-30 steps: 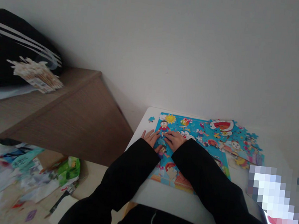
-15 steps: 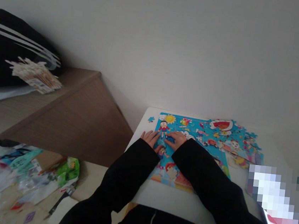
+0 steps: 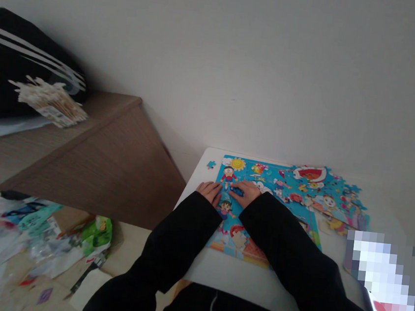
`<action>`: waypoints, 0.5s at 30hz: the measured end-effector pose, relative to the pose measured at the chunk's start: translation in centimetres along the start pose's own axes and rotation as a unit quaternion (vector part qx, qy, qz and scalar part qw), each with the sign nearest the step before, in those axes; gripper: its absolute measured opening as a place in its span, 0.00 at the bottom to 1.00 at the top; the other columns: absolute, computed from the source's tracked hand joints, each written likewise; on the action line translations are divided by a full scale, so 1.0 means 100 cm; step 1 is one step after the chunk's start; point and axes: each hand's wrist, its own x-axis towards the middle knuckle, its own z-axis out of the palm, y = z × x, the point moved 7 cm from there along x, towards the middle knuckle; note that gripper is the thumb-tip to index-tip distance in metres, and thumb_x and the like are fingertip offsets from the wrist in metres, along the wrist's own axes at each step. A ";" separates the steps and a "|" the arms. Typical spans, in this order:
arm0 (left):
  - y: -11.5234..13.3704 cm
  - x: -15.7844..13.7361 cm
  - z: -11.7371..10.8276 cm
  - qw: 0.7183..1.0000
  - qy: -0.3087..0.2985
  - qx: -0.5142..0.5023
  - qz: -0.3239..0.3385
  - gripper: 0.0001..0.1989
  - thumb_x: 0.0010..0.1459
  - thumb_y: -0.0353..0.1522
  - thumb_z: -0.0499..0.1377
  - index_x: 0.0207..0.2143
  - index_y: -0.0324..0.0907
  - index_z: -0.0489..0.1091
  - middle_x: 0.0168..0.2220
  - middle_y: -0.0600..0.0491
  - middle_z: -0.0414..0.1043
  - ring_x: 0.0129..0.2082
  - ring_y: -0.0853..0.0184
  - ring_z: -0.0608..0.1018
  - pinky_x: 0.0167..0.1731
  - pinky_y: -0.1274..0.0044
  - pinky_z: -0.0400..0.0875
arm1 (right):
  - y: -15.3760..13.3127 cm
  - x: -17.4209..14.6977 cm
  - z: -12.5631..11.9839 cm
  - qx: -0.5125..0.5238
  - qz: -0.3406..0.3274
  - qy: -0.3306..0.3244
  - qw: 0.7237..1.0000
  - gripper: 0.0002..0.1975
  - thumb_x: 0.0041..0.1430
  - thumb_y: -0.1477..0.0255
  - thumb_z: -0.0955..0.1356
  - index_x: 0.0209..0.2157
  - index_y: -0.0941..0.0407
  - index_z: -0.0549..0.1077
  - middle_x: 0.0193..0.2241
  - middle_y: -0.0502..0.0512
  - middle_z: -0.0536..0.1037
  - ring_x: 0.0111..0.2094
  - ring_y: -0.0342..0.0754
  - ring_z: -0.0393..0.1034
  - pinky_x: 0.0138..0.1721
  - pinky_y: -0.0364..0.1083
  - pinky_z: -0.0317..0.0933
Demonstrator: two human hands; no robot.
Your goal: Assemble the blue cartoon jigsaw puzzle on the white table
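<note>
**Left hand (image 3: 210, 191) and right hand (image 3: 246, 193) near each other over a flat, blue rectangular cartoon jigsaw puzzle (image 3: 228, 219)**

The left hand rests across the puzzle's left edge, fingers laid out and thumb apart, with nothing visible in its grip; that spread probably steadies the edge. The right hand arches above the picture, thumb and fingers narrowly parted around a dark-blue patch; whether that is a held piece or shaded picture, I cannot tell. The bent fingers would suit fine handling.

The puzzle lies flat on a white, rounded-corner surface (image 3: 213, 277), directly before the person, presumably for reach by both hands. A small blue loose jigsaw piece (image 3: 211, 164) sits apart, just beyond the puzzle's upper-left corner. Multicoloured cardboard jigsaw pieces (image 3: 349, 200) cluster at the right, perhaps to leave the left part uncovered.
</note>
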 end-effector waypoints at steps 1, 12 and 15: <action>-0.001 0.001 0.001 1.000 -0.003 -0.003 0.003 0.17 0.58 0.37 0.50 0.45 0.41 0.69 0.44 0.47 0.72 0.43 0.59 0.71 0.44 0.65 0.66 | 0.000 0.000 0.000 -0.005 -0.002 -0.001 1.000 0.07 0.47 0.69 0.69 0.30 0.56 0.75 0.27 0.54 0.78 0.31 0.46 0.71 0.35 0.45 0.64; -0.003 0.001 0.004 0.999 -0.033 -0.001 -0.024 0.16 0.58 0.35 0.50 0.48 0.43 0.67 0.47 0.48 0.69 0.48 0.58 0.69 0.47 0.62 0.63 | -0.008 -0.003 -0.002 -0.041 -0.065 0.034 0.996 0.11 0.51 0.67 0.67 0.36 0.57 0.75 0.31 0.55 0.78 0.33 0.47 0.70 0.37 0.46 0.62; -0.006 0.000 0.006 0.999 -0.028 -0.014 -0.017 0.16 0.57 0.36 0.50 0.47 0.43 0.68 0.46 0.47 0.70 0.47 0.58 0.70 0.46 0.62 0.63 | -0.006 -0.004 -0.001 -0.040 -0.066 0.033 0.996 0.10 0.53 0.68 0.66 0.35 0.57 0.75 0.30 0.55 0.78 0.32 0.46 0.70 0.36 0.46 0.62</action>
